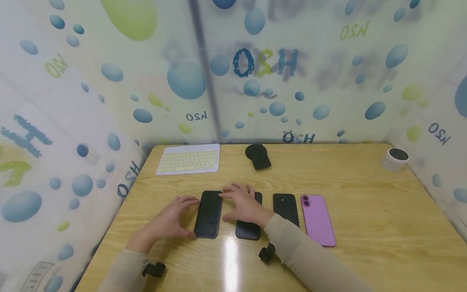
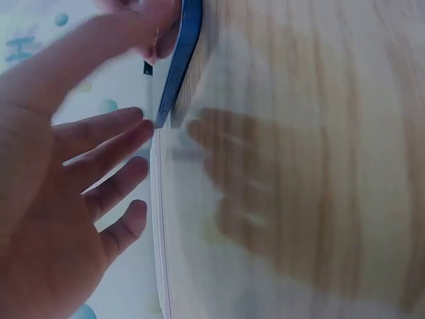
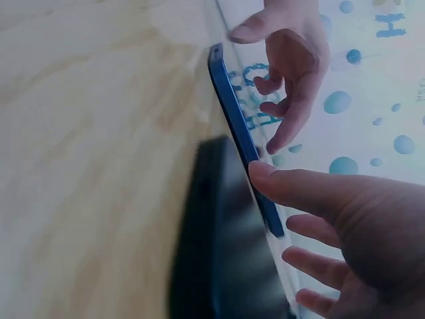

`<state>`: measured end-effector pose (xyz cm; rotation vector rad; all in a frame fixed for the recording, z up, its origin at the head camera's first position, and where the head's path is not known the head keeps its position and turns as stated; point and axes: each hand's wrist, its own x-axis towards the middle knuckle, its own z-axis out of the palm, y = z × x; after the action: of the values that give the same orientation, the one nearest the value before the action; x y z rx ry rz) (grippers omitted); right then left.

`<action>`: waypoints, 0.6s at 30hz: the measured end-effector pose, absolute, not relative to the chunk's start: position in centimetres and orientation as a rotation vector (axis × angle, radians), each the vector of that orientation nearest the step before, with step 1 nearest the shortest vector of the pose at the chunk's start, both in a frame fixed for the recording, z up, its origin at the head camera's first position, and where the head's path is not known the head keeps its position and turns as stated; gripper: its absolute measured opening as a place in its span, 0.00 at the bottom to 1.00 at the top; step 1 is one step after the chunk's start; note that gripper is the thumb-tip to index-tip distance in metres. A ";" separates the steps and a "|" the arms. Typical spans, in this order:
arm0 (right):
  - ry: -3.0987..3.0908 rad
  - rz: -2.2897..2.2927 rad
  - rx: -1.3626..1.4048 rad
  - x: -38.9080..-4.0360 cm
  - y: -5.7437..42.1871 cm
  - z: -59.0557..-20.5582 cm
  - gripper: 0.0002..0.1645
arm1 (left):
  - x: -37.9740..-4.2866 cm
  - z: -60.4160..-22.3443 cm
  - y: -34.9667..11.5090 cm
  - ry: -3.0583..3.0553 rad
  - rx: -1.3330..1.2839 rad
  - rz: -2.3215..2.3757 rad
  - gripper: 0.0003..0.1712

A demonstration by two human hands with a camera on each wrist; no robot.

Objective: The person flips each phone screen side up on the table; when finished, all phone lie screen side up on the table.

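A dark phone (image 1: 209, 215) with a blue edge (image 2: 180, 56) lies screen up on the wooden table, between the two hands. My left hand (image 1: 162, 224) spans its left side, thumb by the lower corner and fingertips by the upper edge. At the phone's upper right is my right hand (image 1: 245, 206), fingertips right at the corner and thumb lower down beside the right edge. Both hands have loosely spread fingers. Beneath the right hand lies a second dark phone (image 1: 249, 231), partly covered. Further right, a black phone (image 1: 286, 206) lies back up, its lower end behind the right forearm.
A pink-purple phone (image 1: 319, 221) lies back up at the row's right end. Behind the row are a white keyboard (image 1: 188, 159) and a black object with a round head (image 1: 258, 156). A white cylinder with a dark top (image 1: 395, 159) stands at the far right. Patterned curtains (image 1: 299, 117) enclose the table.
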<state>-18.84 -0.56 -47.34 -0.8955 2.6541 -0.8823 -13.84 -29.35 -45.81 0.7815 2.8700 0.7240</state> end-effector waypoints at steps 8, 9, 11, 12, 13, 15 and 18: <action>2.709 -0.772 -0.852 -19.0 2.8 -47.2 0.39 | -13.2 -45.3 -26.7 2.885 0.815 0.779 0.47; 2.712 -0.774 -0.851 -19.1 3.2 -47.2 0.38 | -13.2 -45.3 -26.3 2.876 0.824 0.774 0.46; 2.715 -0.776 -0.843 -19.0 4.1 -47.1 0.38 | -13.1 -45.4 -25.3 2.859 0.840 0.755 0.44; 2.715 -0.784 -0.838 -19.0 4.5 -47.0 0.37 | -13.1 -45.4 -24.8 2.845 0.845 0.750 0.43; 2.722 -0.777 -0.837 -19.0 4.9 -46.9 0.37 | -13.1 -45.4 -24.3 2.831 0.856 0.746 0.43; 2.734 -0.766 -0.833 -19.0 5.7 -46.8 0.36 | -13.3 -45.6 -23.3 2.803 0.879 0.736 0.41; 2.753 -0.739 -0.823 -18.8 6.8 -46.8 0.35 | -13.5 -45.9 -21.9 2.772 0.928 0.719 0.40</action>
<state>-18.83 6.77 -46.75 -0.8228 2.7528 -0.7392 -13.46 -21.94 -45.87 0.9276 2.7718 0.7194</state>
